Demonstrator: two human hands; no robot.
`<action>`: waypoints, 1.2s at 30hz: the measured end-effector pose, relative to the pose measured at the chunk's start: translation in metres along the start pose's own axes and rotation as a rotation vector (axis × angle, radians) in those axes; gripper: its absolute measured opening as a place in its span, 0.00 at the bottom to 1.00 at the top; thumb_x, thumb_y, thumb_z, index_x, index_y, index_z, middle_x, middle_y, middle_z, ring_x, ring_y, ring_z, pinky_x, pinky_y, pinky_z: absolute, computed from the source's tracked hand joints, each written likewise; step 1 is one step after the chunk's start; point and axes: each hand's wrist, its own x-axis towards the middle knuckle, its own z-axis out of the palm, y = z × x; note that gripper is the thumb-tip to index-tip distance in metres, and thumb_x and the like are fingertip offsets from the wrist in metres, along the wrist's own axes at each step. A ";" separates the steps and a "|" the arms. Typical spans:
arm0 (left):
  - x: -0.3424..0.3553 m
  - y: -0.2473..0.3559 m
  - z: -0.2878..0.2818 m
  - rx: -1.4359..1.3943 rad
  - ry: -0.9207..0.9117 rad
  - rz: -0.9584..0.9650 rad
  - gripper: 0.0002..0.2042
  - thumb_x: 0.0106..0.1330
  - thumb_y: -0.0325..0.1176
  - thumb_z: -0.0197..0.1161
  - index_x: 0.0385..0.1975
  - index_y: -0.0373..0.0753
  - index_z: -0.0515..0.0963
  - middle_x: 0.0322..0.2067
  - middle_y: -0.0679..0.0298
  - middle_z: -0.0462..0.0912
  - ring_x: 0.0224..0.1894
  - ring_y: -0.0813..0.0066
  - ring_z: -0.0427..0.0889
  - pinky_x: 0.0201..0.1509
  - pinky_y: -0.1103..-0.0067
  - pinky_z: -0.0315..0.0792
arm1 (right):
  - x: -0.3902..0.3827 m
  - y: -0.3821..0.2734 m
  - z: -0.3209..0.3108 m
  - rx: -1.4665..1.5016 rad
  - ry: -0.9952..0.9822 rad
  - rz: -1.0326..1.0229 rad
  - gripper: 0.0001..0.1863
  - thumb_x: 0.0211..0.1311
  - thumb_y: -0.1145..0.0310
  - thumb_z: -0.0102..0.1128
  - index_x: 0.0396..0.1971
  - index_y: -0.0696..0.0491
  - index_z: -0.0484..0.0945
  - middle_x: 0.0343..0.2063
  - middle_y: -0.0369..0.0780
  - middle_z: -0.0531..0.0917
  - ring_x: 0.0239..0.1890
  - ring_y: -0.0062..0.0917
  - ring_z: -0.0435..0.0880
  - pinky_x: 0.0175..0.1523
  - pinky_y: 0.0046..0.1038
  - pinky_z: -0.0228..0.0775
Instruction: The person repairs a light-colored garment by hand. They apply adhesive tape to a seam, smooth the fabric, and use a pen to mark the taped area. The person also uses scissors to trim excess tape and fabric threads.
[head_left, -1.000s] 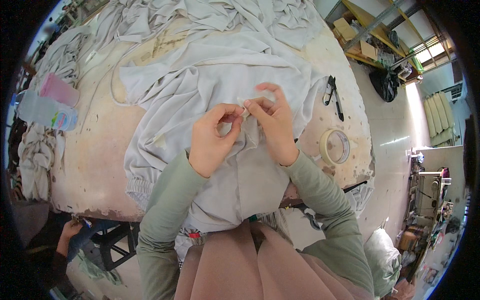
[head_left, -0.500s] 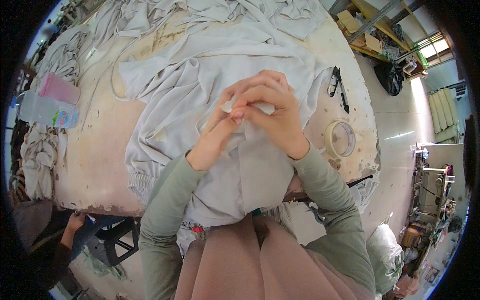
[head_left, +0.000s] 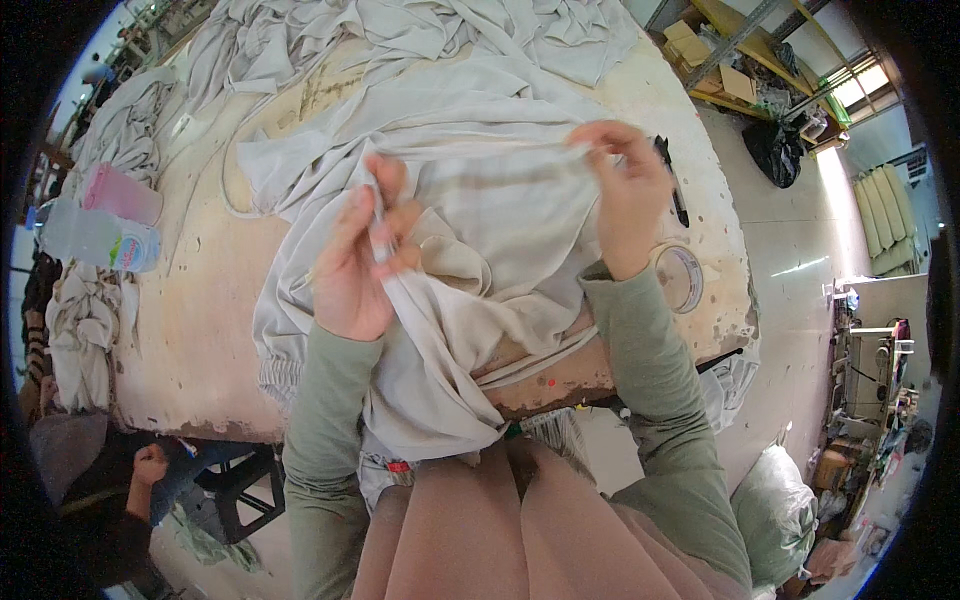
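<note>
Hands, two: I see left hand [head_left: 358,262] half-curled, right hand [head_left: 632,195] pinching, both gripping grey cloth [head_left: 510,205]
Grey cloth held, one: stretched between them
Tape roll [head_left: 697,282], one: partly behind sleeve [head_left: 645,325]
Fingertips [head_left: 376,163]: blurred

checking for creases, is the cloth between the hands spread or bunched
Partly spread: the cloth spans left hand to right hand, folds below.

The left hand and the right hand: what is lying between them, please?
In the head view, light grey cloth lies between the left hand and the right hand, flatter toward its far edge and folded nearer the person.
</note>
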 end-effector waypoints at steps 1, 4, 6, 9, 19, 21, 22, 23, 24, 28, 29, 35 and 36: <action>0.000 0.006 0.003 0.145 0.133 0.088 0.18 0.69 0.35 0.51 0.56 0.38 0.64 0.48 0.64 0.75 0.39 0.79 0.74 0.41 0.83 0.69 | -0.003 -0.002 0.000 -0.077 -0.201 -0.174 0.07 0.52 0.78 0.61 0.33 0.56 0.80 0.34 0.36 0.83 0.40 0.20 0.76 0.49 0.22 0.66; 0.004 0.009 0.005 0.826 0.313 0.032 0.22 0.67 0.37 0.54 0.58 0.38 0.63 0.48 0.64 0.75 0.42 0.79 0.74 0.45 0.82 0.67 | -0.010 -0.007 0.008 -0.036 -0.520 -0.424 0.08 0.52 0.80 0.62 0.33 0.56 0.79 0.38 0.38 0.83 0.45 0.19 0.75 0.52 0.23 0.65; 0.003 -0.001 0.005 1.200 0.423 -0.195 0.24 0.62 0.35 0.62 0.56 0.36 0.66 0.45 0.65 0.77 0.43 0.82 0.72 0.47 0.83 0.66 | -0.015 -0.010 0.018 0.175 -0.545 -0.266 0.06 0.53 0.77 0.63 0.33 0.55 0.78 0.40 0.38 0.82 0.45 0.19 0.75 0.51 0.23 0.66; -0.001 -0.017 0.002 1.392 0.302 -0.236 0.20 0.58 0.32 0.66 0.49 0.35 0.71 0.44 0.64 0.77 0.41 0.80 0.73 0.47 0.80 0.67 | -0.027 -0.012 0.030 0.526 -0.519 0.277 0.05 0.57 0.73 0.62 0.33 0.54 0.76 0.41 0.36 0.81 0.43 0.19 0.76 0.47 0.21 0.67; 0.002 -0.026 -0.002 1.874 0.398 0.187 0.14 0.51 0.26 0.65 0.40 0.37 0.77 0.35 0.61 0.78 0.35 0.70 0.74 0.42 0.76 0.69 | -0.044 -0.006 0.036 0.634 -0.479 0.867 0.09 0.67 0.69 0.52 0.42 0.55 0.74 0.34 0.32 0.79 0.35 0.11 0.76 0.40 0.16 0.69; 0.001 -0.027 -0.003 2.033 0.342 0.247 0.15 0.50 0.25 0.65 0.40 0.38 0.77 0.36 0.62 0.77 0.36 0.67 0.73 0.41 0.74 0.69 | -0.047 -0.005 0.037 0.782 -0.474 0.976 0.10 0.67 0.68 0.51 0.44 0.56 0.74 0.34 0.32 0.79 0.34 0.11 0.76 0.39 0.16 0.70; 0.001 -0.027 -0.003 2.082 0.324 0.235 0.16 0.49 0.24 0.65 0.40 0.38 0.77 0.37 0.62 0.76 0.37 0.65 0.72 0.42 0.73 0.68 | -0.048 -0.006 0.037 0.851 -0.473 1.021 0.11 0.68 0.68 0.51 0.45 0.56 0.74 0.34 0.31 0.79 0.34 0.11 0.76 0.40 0.16 0.70; 0.000 -0.027 -0.004 2.129 0.309 0.233 0.16 0.49 0.24 0.65 0.40 0.38 0.77 0.37 0.62 0.75 0.38 0.64 0.72 0.42 0.72 0.68 | -0.050 -0.006 0.038 0.924 -0.495 1.076 0.11 0.68 0.68 0.51 0.46 0.56 0.74 0.34 0.31 0.78 0.34 0.12 0.76 0.40 0.17 0.71; -0.001 -0.027 -0.004 2.178 0.294 0.245 0.16 0.48 0.24 0.65 0.40 0.38 0.77 0.37 0.61 0.74 0.39 0.63 0.71 0.43 0.71 0.68 | -0.051 -0.007 0.039 0.906 -0.505 1.059 0.13 0.68 0.68 0.51 0.48 0.56 0.73 0.36 0.32 0.78 0.34 0.12 0.76 0.40 0.17 0.70; 0.000 -0.026 -0.008 2.188 0.326 0.343 0.15 0.50 0.24 0.65 0.39 0.38 0.78 0.36 0.60 0.72 0.39 0.63 0.70 0.45 0.71 0.66 | -0.053 -0.013 0.041 0.674 -0.467 0.837 0.18 0.63 0.71 0.54 0.53 0.54 0.68 0.43 0.33 0.73 0.35 0.12 0.73 0.39 0.16 0.66; 0.001 -0.026 -0.009 2.173 0.339 0.343 0.14 0.50 0.24 0.65 0.39 0.38 0.78 0.37 0.59 0.71 0.39 0.63 0.70 0.45 0.70 0.66 | -0.053 -0.013 0.041 0.603 -0.460 0.696 0.20 0.61 0.72 0.56 0.54 0.54 0.67 0.45 0.34 0.71 0.35 0.13 0.73 0.39 0.15 0.64; 0.000 -0.013 -0.007 1.414 0.411 -0.081 0.09 0.59 0.29 0.62 0.38 0.35 0.77 0.38 0.64 0.74 0.41 0.74 0.72 0.45 0.74 0.66 | -0.036 -0.007 0.035 0.213 -0.515 0.319 0.27 0.45 0.83 0.58 0.49 0.55 0.66 0.46 0.33 0.70 0.34 0.16 0.71 0.37 0.17 0.61; -0.001 -0.011 -0.005 1.133 0.448 -0.191 0.09 0.62 0.30 0.61 0.38 0.34 0.77 0.39 0.65 0.75 0.42 0.77 0.72 0.46 0.75 0.66 | -0.036 -0.007 0.035 0.198 -0.549 0.212 0.26 0.45 0.83 0.59 0.49 0.54 0.68 0.46 0.34 0.70 0.34 0.17 0.72 0.37 0.18 0.63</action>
